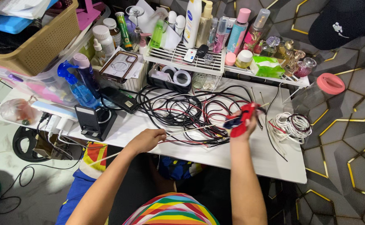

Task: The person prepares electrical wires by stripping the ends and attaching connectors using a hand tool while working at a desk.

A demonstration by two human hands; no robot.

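Observation:
My left hand (148,138) pinches a thin white wire (199,128) at the table's front edge. The wire runs taut from there toward my right hand (244,125). That hand grips a red-handled tool (241,116) with a blue part, closed over the wire's far end. Just behind both hands lies a tangled heap of black, red and white cables (182,110) on the white table (249,156).
A coil of white wire (293,125) lies to the right. A black phone stand (94,121) and power strip (53,111) sit at left. White racks (191,62) with several bottles line the back, a tan basket (36,41) at far left, a pink-lidded jar (320,89) at right.

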